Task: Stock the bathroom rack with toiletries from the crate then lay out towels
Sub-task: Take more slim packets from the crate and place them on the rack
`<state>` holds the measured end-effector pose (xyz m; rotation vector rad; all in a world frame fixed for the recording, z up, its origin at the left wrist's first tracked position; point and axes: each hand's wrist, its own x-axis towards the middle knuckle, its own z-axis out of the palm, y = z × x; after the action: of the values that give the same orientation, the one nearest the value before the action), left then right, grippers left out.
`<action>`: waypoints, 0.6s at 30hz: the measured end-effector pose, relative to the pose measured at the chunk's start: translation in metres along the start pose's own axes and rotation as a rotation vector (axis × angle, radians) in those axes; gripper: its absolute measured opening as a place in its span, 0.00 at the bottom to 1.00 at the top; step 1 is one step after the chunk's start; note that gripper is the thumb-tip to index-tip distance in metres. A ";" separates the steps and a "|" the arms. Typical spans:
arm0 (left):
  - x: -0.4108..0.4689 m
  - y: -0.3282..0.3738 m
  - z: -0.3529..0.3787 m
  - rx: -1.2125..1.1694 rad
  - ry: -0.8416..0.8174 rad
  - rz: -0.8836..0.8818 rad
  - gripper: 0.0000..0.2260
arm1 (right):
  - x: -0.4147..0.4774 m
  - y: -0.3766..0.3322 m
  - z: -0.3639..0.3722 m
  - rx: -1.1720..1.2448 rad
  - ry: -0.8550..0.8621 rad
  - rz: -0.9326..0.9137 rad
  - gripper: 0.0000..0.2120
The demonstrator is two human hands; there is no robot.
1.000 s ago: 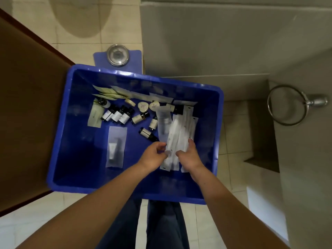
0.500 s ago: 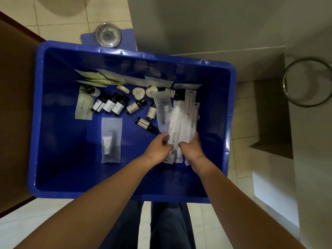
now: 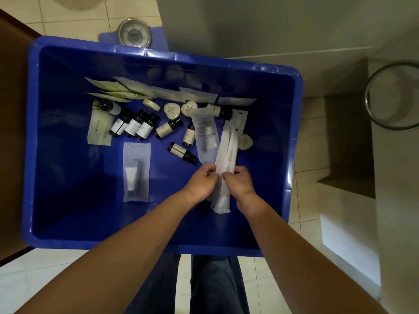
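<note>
- The blue plastic crate [image 3: 292, 137] is rectangular, with smooth glossy walls and a rolled rim; it sits on pale glazed floor tiles [image 3: 310, 132] and serves as the landmark here.
- Inside the crate, near its right wall, the left hand [image 3: 203, 184] and right hand [image 3: 239, 183] meet knuckle to knuckle, both curled and gripping a bundle of long white paper sachets [image 3: 229, 152] from either side.
- The sachets are flat, narrow and matte; their far ends fan toward the crate's far wall, their near ends poke out below the wrists.
- Just left of the bundle lies a frosted translucent pouch [image 3: 205, 134] with faint printing, overlapping the sachets.
- At the crate's middle floor lies another frosted pouch [image 3: 136, 172], flat and rectangular, holding a small white tube.
- Toward the far left of the crate floor, 3 small dark bottles [image 3: 133, 125] with pale labels lie side by side, touching; more such bottles [image 3: 181, 151] lie scattered between them and the bundle.
- 2 rounded, wrapped cream soaps [image 3: 172, 109] rest beyond the bottles; a third [image 3: 246, 141] lies just right of the bundle.
- Flat cream and white packets [image 3: 118, 88] line the crate's far wall.
- A cream sachet [image 3: 99, 130] lies left of the bottles.
- Beyond the crate's far rim, a round metal floor drain [image 3: 134, 35] shows.
- Right of the crate, a chrome towel ring [image 3: 371, 114] hangs on the grey wall.
- Left of the crate stands a brown wooden door [image 3: 11, 109].
</note>
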<state>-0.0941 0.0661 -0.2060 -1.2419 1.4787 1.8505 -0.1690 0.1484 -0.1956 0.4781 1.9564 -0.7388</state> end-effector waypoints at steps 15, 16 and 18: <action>-0.018 0.010 -0.004 -0.048 0.078 -0.003 0.11 | -0.016 -0.008 -0.005 0.145 -0.046 -0.065 0.12; -0.021 0.011 -0.005 -0.052 0.088 -0.003 0.10 | -0.018 -0.010 -0.006 0.151 -0.045 -0.071 0.12; -0.028 0.016 -0.006 -0.068 0.099 -0.018 0.09 | -0.024 -0.013 -0.009 0.169 -0.045 -0.083 0.12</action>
<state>-0.0916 0.0605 -0.1741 -1.3931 1.4607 1.8658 -0.1718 0.1444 -0.1670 0.4796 1.8900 -0.9644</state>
